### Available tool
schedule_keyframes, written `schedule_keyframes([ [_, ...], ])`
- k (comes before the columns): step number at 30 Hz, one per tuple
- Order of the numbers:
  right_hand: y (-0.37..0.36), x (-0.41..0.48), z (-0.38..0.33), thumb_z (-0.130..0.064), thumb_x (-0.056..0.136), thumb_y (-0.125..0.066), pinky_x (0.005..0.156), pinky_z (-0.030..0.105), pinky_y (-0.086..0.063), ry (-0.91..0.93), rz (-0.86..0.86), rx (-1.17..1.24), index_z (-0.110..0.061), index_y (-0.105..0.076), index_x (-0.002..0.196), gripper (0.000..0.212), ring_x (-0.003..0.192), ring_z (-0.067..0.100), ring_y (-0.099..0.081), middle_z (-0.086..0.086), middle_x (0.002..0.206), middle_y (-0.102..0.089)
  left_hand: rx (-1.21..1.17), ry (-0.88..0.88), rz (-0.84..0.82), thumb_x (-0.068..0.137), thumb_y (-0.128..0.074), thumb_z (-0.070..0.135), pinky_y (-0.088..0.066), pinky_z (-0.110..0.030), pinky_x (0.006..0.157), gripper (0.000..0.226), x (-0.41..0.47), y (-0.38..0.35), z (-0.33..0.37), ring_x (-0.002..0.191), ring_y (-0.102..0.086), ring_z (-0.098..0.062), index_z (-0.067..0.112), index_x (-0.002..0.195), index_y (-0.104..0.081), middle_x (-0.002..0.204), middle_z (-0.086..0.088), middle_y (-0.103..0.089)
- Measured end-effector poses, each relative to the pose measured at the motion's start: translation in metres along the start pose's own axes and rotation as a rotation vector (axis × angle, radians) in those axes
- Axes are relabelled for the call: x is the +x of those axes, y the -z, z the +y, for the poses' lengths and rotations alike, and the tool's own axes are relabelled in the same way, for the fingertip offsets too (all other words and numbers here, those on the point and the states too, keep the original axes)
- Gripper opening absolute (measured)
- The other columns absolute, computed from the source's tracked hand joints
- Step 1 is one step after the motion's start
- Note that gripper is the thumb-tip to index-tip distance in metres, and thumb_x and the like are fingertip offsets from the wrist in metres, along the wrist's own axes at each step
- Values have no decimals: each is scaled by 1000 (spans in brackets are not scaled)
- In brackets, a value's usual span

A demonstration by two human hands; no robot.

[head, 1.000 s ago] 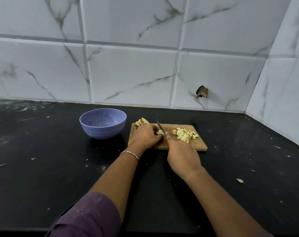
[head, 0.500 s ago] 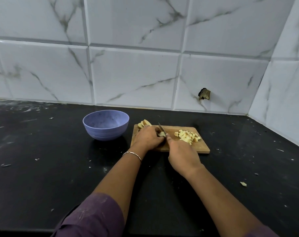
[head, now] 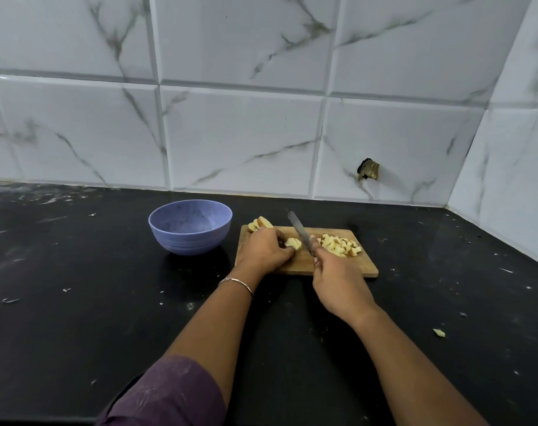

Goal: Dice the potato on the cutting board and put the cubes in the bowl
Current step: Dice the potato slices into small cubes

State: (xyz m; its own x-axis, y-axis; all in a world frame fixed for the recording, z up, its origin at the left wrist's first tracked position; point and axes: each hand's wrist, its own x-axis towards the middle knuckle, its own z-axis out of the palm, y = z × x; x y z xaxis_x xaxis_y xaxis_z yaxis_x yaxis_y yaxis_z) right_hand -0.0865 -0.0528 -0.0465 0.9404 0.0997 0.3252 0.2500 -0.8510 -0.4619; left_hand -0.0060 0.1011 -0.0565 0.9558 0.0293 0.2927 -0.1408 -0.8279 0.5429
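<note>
Head view: right hand (head: 338, 287) wrapped round handle of slim steel knife (head: 298, 232). Left hand (head: 263, 253) has fingers curled on pale potato chunk (head: 293, 242), mid wooden cutting board (head: 366, 269). Tuck fingertips back, drop blade straight. Yellow cube pile (head: 340, 245) on board's right; uncut slices (head: 260, 223) at far corner; lilac round bowl (head: 189, 238) left, no cubes visible inside. Versus half-second ago: blade now lifted, tip higher.

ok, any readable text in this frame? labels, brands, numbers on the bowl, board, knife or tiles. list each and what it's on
No readable text anywhere in the frame.
Blue bowl: plain, no label.
Cutting board: bare wood, no brand.
Knife: no stamp visible on the blade, too small to be sure.
Wall tiles: grey veining only.
Bracelet: too small to tell.
</note>
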Motion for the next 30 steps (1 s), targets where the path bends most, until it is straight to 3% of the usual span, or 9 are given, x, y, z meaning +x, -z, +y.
schedule_keyframes([
  [6, 0, -5, -5, -23, 105, -40, 70, 32, -54, 45, -16, -60, -35, -28, 155, 53, 76, 11, -58, -3, 91, -65, -19, 2, 3, 88, -65, 35, -40, -21, 91, 28, -3, 3, 1, 100, -64, -12, 21, 111, -71, 101, 2, -74],
  [12, -2, -8, -9, -19, 104, -43, 71, 30, -49, 46, -32, -176, -34, -22, 157, 59, 84, 14, -57, -2, 99, -64, -16, 6, -4, 89, -64, 35, -42, -24, 96, 32, -5, 5, 3, 102, -64, -11, 20, 116, -70, 105, 1, -73],
  [21, -14, -9, -28, -2, 99, -50, 64, 28, -50, 121, -65, -552, -16, -10, 159, 74, 81, 15, -62, 4, 101, -65, -9, 26, 5, 87, -63, 39, -44, -34, 102, 29, -6, 4, 4, 105, -63, -14, 22, 109, -73, 103, 2, -73],
  [30, -13, -3, -30, 0, 101, -42, 65, 29, -43, 162, -73, -560, -12, -11, 159, 67, 96, 20, -65, 6, 112, -65, -15, 29, -31, 90, -61, 36, -50, -32, 86, 21, -5, 4, 6, 93, -65, -20, 19, 90, -73, 90, -3, -72],
])
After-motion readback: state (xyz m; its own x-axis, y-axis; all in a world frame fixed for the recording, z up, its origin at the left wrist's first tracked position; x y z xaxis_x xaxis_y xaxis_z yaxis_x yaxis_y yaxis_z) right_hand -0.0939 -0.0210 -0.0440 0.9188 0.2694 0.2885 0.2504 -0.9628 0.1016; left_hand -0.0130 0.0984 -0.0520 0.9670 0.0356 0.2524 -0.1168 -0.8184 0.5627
